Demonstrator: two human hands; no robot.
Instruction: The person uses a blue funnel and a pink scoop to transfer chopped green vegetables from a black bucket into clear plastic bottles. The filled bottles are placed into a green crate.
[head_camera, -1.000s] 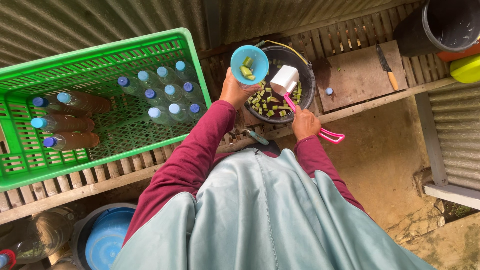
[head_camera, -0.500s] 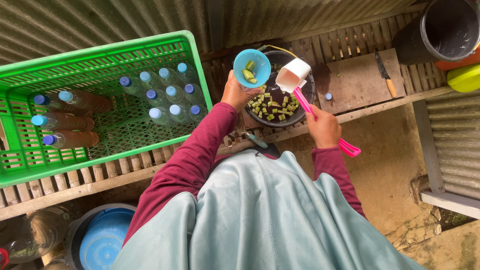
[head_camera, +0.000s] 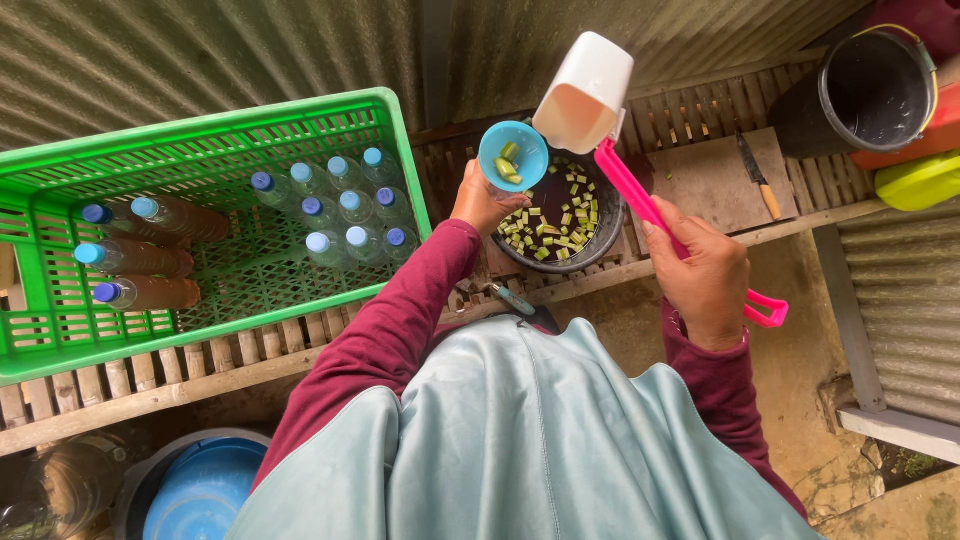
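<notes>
We gripped the light, rigid white scoop (head_camera: 583, 93) by its pink handle in our closed right hand (head_camera: 700, 275), tilted above the blue funnel (head_camera: 513, 156), which our left hand (head_camera: 482, 200) clasped over the dark bowl (head_camera: 560, 215); spilling seemed likely.

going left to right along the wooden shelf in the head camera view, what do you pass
Green crate of bottles → blue funnel in the left hand → white ladle → cutting board → knife → black bucket.
</notes>
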